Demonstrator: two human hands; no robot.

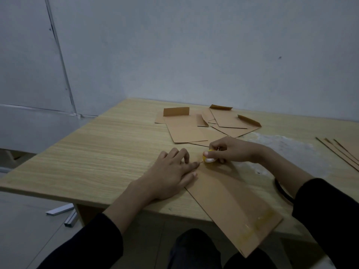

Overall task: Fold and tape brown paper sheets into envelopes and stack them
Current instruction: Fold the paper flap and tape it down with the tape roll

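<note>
A folded brown paper envelope [229,202] lies slanted across the table's near edge, its near end overhanging with a strip of clear tape on it. My left hand [172,171] rests flat on the envelope's left edge, fingers spread. At the envelope's far end my right hand [231,150] grips a small yellow and white tape roll [208,157] pressed against the paper. A loose pile of finished envelopes [206,123] with raised flaps lies farther back.
The wooden table [97,152] stands against a grey wall. Several flat brown sheets [343,148] lie at the right edge. A black loop [283,193] sits by my right sleeve. Metal strips [64,212] lie on the floor at lower left.
</note>
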